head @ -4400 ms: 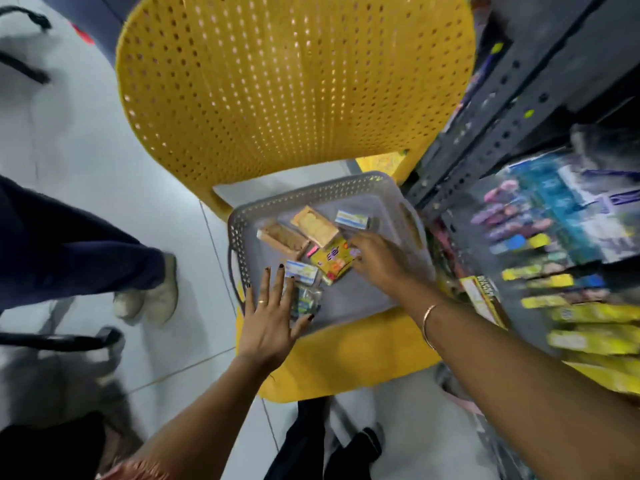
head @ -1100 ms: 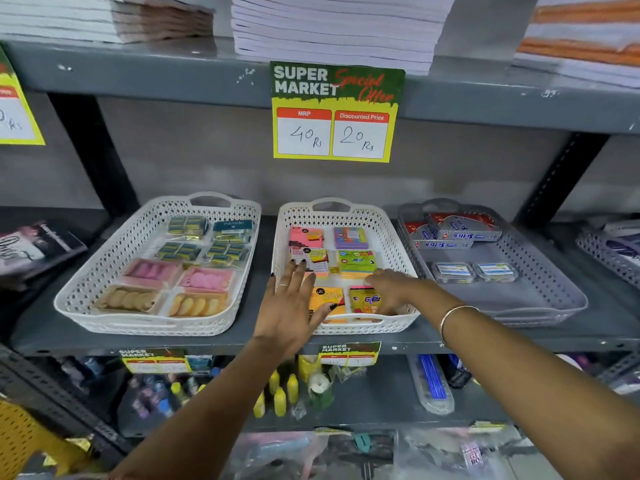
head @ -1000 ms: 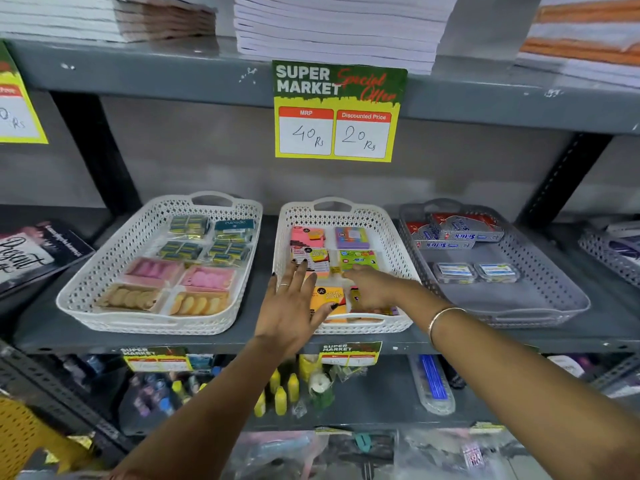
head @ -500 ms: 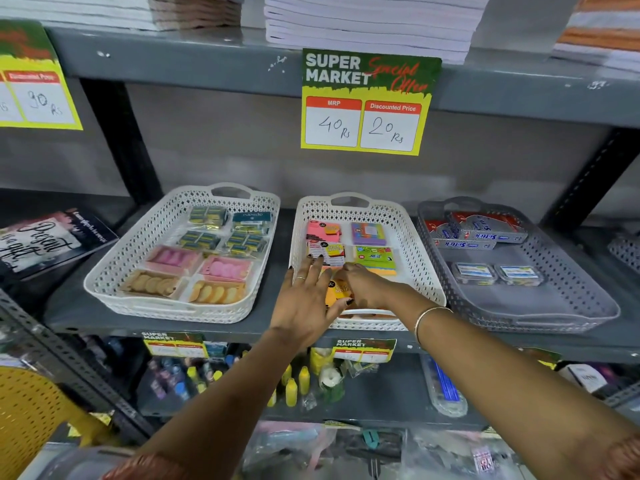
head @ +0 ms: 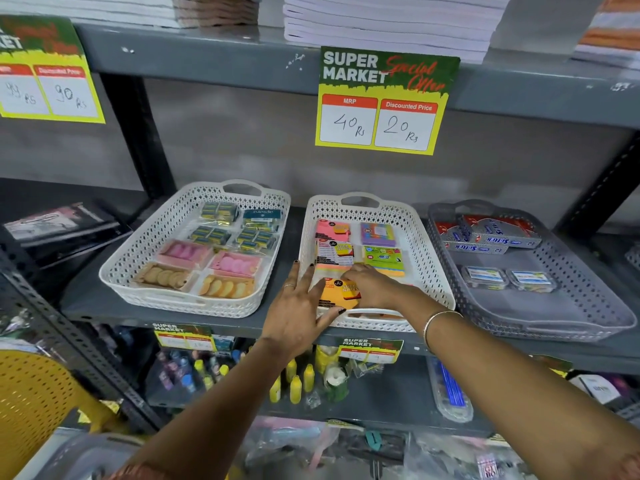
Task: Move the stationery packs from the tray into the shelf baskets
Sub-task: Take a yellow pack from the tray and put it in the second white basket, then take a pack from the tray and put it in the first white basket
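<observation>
The white middle basket (head: pixel 428 263) on the grey shelf holds several sticky-note packs in two columns. An orange sticky notes pack (head: pixel 337 293) lies flat at its front left. My left hand (head: pixel 298 308) rests palm-down over the basket's front-left rim, fingers spread, thumb against the pack's lower edge. My right hand (head: pixel 375 287) lies palm-down over the front right of the basket, fingers curled onto the orange pack's right edge; its thumb and whatever lies beneath are hidden. A blurred grey rim (head: pixel 86 455) at the bottom left may be the tray.
A white basket (head: pixel 138 251) of eraser packs stands to the left, a grey basket (head: pixel 588 301) with boxes to the right. A price sign (head: pixel 384 98) hangs from the shelf above. Glue bottles (head: pixel 294 386) fill the lower shelf. A yellow chair (head: pixel 34 407) is at lower left.
Earlier my hands were at the tray on the chair. Since a second ago my right hand has slid left from the basket's front right corner to the orange pack; the left hand has stayed put.
</observation>
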